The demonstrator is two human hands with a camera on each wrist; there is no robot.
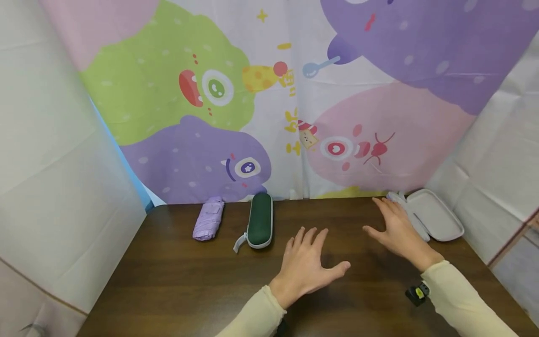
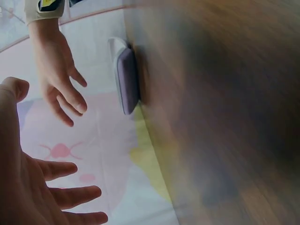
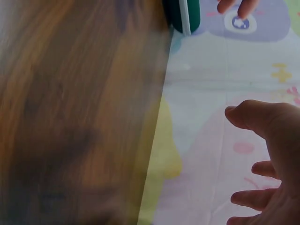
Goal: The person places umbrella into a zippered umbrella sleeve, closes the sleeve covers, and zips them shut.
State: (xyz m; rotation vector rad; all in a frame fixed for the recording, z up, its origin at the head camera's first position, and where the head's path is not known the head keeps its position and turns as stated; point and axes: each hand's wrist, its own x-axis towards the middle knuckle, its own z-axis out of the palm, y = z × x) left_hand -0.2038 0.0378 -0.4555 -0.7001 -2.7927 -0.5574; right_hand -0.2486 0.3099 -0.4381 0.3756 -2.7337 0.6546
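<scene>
My left hand (image 1: 304, 267) is held over the middle of the table with fingers spread and nothing in it. Beyond it lies a dark green zippered case (image 1: 260, 222), closed, with a pale pull strap at its near end. My right hand (image 1: 397, 229) hovers at the right, fingers apart and holding nothing. It partly hides an opened case (image 1: 435, 215) with a pale grey inside; the left wrist view shows the purple outer shell (image 2: 127, 77) of that case. A folded purple umbrella (image 1: 208, 219) lies left of the green case.
The brown wooden table (image 1: 181, 285) meets a cartoon-printed cloth (image 1: 290, 178) at its back edge. White sheets hang at the left (image 1: 54, 140) and right (image 1: 497, 187) sides. A small black device with a yellow-green mark (image 1: 417, 294) is on my right wrist.
</scene>
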